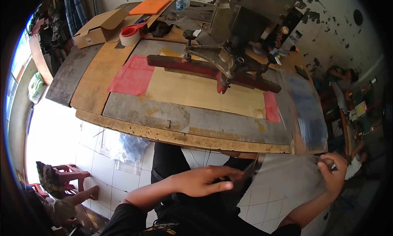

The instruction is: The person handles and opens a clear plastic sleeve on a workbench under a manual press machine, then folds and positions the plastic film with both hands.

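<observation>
A clear plastic sheet (pixel 286 174) hangs in front of the table edge, over my lap. My right hand (pixel 333 172) pinches its upper right corner between thumb and fingers. My left hand (pixel 211 180) is at the sheet's left edge with fingers stretched out and thumb apart; whether its fingertips touch the plastic is unclear. Beyond my hands, a press with a long red bar (pixel 245 79) stands over a yellowish sheet (pixel 196 90). Red sheet (pixel 131 76) shows at that sheet's left end, and a narrower red strip at its right.
Stacked clear plastic sheets (pixel 305 109) lie at the table's right end. An open cardboard box (pixel 100 27), a tape roll (pixel 130 34), an orange folder (pixel 150 7) and a water bottle (pixel 182 4) stand at the back. Plastic pieces (pixel 127 148) lie on the floor. Other people sit nearby.
</observation>
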Demonstrator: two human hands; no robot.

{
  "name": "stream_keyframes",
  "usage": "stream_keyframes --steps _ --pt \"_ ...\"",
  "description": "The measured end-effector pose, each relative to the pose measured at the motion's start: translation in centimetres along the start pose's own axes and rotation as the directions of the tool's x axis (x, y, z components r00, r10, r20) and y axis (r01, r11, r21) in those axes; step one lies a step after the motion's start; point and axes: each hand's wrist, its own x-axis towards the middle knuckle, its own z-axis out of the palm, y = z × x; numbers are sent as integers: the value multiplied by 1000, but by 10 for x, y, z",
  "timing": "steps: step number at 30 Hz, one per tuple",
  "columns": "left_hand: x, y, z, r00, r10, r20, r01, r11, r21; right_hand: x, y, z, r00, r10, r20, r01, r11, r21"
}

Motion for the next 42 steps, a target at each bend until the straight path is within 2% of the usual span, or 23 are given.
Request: stream_keyframes --steps 2,5,6,8,9,11,15,17,20,21,22,24,25,26,28,29,31,32,34,35,38,40,42 --pt "7 -7 9 999 -10 30 9 999 51 5 -18 4 998 67 12 -67 998 16" --pt "13 -5 17 990 -124 -61 128 989 70 10 -30 8 998 67 -9 -67 997 46" --pt "15 -10 20 991 -122 -61 126 990 68 12 -31 7 1000 25 9 -26 998 54" --pt "19 -24 26 973 22 -230 23 981 192 12 -31 4 999 -19 31 17 998 63" --pt "20 -23 26 972 20 -233 25 981 190 11 -29 2 998 -38 47 32 994 108" --pt "22 -22 24 972 -140 -190 139 990 -15 10 -27 3 996 -61 65 50 986 159" --pt "22 -23 16 980 -178 -84 162 972 -169 11 -26 16 987 -162 -1 158 961 226" --pt "17 -24 14 978 -167 -124 94 887 -452 12 -27 24 983 -185 -19 183 947 263" --pt "11 -23 5 969 -186 -163 98 894 -438 14 -30 39 975 -217 -39 219 940 262" --pt "8 -29 5 953 -168 -251 64 925 -375 14 -31 44 980 -197 -25 195 928 316" --pt "6 -32 2 951 -173 -258 67 926 -373 13 -30 49 984 -178 -9 169 913 371" --pt "1 -33 -6 952 -56 -299 -45 945 -323 13 -24 58 969 -248 -14 234 892 387" --pt "-4 -32 -9 959 -61 -277 -30 949 -314 14 -21 63 949 -313 -24 297 870 393" --pt "-8 -27 -13 961 -5 -277 -44 985 -169 14 -20 67 948 -316 -25 298 864 405" --pt "-18 -23 -9 934 -32 -355 14 999 -52 15 -22 72 926 -376 -28 357 852 384" --pt "-21 -17 -8 931 -40 -362 22 998 -52 13 -23 75 926 -377 -26 357 848 393" --pt "-26 -5 -7 890 -134 -435 119 991 -62 9 -25 80 957 -275 -95 290 891 349" --pt "-28 -2 -10 889 -137 -438 122 991 -63 9 -27 81 957 -275 -92 290 890 352" --pt "-35 2 -19 865 -416 -279 423 905 -40 9 -29 83 963 -251 -101 271 901 338" --pt "-37 -1 -18 879 -373 -297 397 918 23 9 -31 85 963 -251 -99 269 901 340" --pt "-48 2 -39 872 -390 -296 399 916 -32 15 -33 91 940 -337 -56 337 893 299" --pt "-55 14 -52 851 -416 -321 362 907 -215 18 -35 91 900 -425 100 391 886 250" --pt "-56 25 -58 798 -464 -385 338 873 -351 16 -37 99 910 -401 103 366 895 253"
